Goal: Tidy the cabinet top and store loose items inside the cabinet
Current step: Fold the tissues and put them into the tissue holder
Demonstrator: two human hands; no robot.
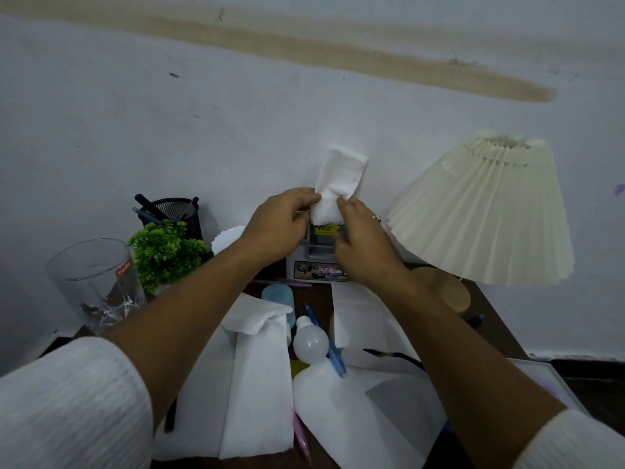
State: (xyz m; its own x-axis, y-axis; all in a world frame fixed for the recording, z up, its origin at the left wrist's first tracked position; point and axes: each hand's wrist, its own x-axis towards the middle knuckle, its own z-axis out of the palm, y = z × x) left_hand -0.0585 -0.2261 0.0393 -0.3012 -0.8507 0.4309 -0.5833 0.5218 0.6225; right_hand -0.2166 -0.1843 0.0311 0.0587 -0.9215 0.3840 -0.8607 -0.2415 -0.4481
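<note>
Presently, both hands are up at the back of the cabinet top (314, 296), which is dark brown wood. Left hand (280, 221) and right hand (358, 238) each pinch the lower end of a white tissue (338, 177) between thumb and fingertips. The sheet is soft and creased, folded into a narrow upright strip with a bent-over top edge. It stands directly above a small grey-white box (319, 262) with printed labels, set against the wall. Whether the tissue's bottom sits inside the box: cannot tell, the hands cover it.

Loose tissues (257, 367), flat and matte white, lie spread over the near surface. Among them:
- a frosted white bulb (310, 340), rounded, touching a blue pen (334, 357)
- a translucent blue bottle (277, 296)

Left side:
- a clear glass tumbler (91, 279)
- a black wire-mesh pen cup (176, 211)
- a small leafy green plant (169, 252)

Right side: a cream pleated lampshade (480, 211), conical, over a round pale wooden base (446, 292).
</note>
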